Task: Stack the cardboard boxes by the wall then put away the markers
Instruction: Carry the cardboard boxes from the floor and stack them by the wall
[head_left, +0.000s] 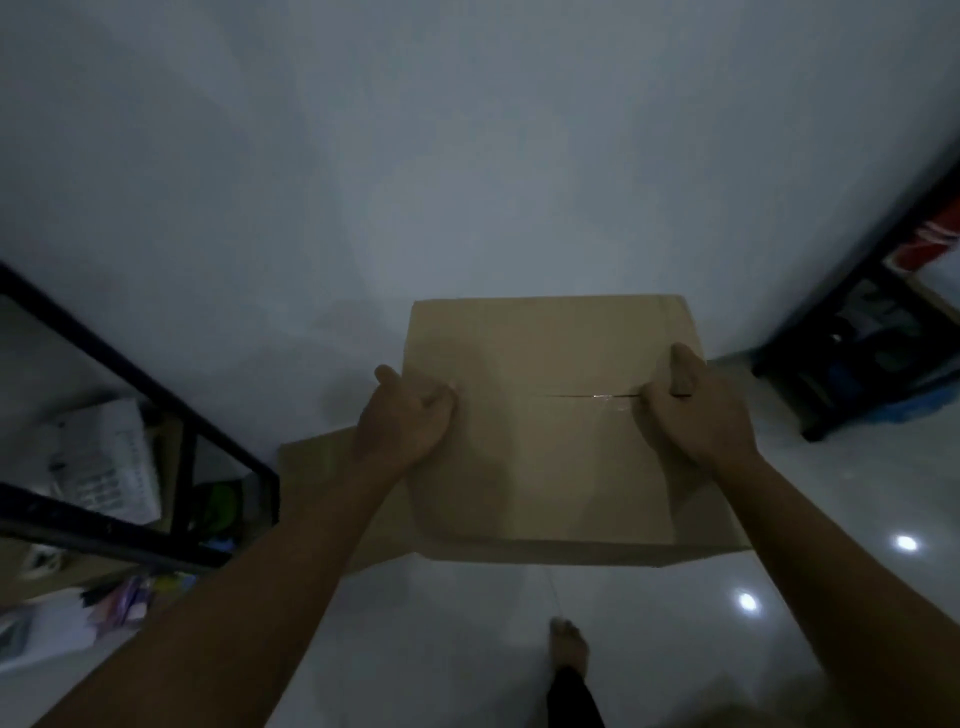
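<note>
A brown cardboard box (550, 467) with a taped top seam is in front of the white wall (467, 156). My left hand (405, 421) grips its left edge, thumb on the top face. At the right edge my right hand (691, 405) holds it the same way. Under it, a second, wider cardboard box (317, 467) shows at the lower left. Whether the upper box rests on the lower one I cannot tell. No markers can be made out.
A black metal shelf (156, 405) stands at the left with papers and small items on it. Another dark rack (872, 338) with coloured things is at the right. The glossy white floor (467, 623) shows light reflections, and my bare foot (569, 644) stands on it.
</note>
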